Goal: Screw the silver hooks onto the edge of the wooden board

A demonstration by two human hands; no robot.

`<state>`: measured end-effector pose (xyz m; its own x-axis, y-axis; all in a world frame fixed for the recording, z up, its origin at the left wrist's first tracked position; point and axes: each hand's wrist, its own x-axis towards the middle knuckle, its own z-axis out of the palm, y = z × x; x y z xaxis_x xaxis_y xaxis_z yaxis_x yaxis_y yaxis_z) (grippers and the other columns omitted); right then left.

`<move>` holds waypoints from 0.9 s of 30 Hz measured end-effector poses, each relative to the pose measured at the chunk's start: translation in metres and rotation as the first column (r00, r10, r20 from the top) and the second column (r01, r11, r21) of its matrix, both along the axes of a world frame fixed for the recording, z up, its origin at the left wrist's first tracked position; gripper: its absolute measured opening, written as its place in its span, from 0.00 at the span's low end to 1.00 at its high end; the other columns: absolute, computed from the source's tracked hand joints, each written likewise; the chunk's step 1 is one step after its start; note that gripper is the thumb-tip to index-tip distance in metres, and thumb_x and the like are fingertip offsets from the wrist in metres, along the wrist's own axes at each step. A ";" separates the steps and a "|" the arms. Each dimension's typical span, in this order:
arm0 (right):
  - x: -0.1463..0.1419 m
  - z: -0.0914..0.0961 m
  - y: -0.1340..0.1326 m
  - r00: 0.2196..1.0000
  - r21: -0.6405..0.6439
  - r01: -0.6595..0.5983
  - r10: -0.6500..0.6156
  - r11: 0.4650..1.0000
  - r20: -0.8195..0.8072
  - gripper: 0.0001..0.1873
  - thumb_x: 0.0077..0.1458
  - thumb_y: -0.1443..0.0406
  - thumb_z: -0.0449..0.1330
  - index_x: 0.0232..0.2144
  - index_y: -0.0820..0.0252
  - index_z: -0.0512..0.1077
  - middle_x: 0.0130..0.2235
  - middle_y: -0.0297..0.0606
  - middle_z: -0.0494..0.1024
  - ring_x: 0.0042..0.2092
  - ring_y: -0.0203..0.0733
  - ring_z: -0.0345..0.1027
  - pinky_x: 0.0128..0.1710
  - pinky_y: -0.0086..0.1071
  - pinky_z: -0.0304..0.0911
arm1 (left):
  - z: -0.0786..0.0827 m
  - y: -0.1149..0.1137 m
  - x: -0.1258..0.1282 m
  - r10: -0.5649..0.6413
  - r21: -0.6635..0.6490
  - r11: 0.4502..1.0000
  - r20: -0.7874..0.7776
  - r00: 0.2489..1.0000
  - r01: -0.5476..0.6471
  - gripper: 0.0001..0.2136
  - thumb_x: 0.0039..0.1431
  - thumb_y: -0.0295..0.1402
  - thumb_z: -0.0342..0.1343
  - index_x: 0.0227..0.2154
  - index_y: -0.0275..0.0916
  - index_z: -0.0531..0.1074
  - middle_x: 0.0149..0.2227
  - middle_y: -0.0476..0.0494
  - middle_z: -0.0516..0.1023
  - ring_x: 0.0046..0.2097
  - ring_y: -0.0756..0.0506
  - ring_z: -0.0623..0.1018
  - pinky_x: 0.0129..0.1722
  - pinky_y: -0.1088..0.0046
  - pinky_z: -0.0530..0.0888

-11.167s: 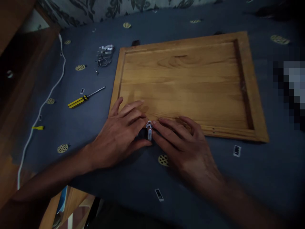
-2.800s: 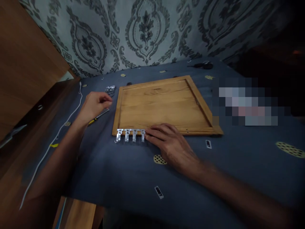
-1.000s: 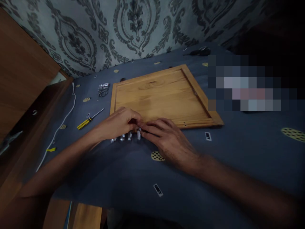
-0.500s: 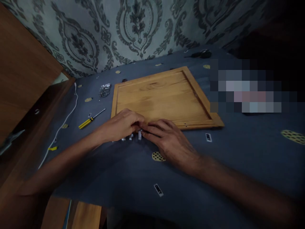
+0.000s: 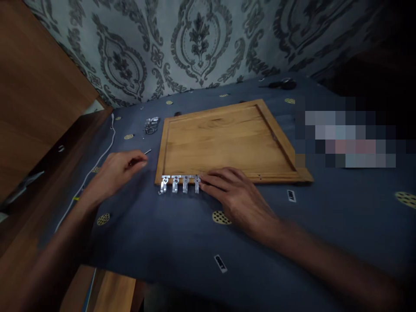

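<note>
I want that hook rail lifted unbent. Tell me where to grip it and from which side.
Probably pinch the hook rail by its bar at the free left end, coming from the left. The wooden panel runs along its far edge, four hooks jut toward you, and the right hand covers the right end.

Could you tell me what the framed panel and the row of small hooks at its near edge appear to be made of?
The framed panel looks like wood with a honey-coloured, slightly glossy finish: grain lines show across it. The hooks seem to be bright bare metal, glinting silver; which metal cannot be told.
</note>
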<state>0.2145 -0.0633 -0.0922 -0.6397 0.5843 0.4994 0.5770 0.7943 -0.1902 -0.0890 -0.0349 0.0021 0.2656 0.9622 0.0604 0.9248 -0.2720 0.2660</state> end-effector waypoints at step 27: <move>0.000 -0.011 0.003 0.996 0.093 -0.025 0.032 0.995 -0.078 0.26 0.53 0.81 0.51 0.47 0.57 0.77 0.50 0.39 0.82 0.51 0.49 0.72 0.48 0.47 0.70 | -0.062 -0.005 -0.099 0.329 0.086 0.937 0.119 0.937 -0.340 0.17 0.53 0.48 0.54 0.34 0.40 0.76 0.32 0.44 0.76 0.35 0.43 0.73 0.36 0.68 0.69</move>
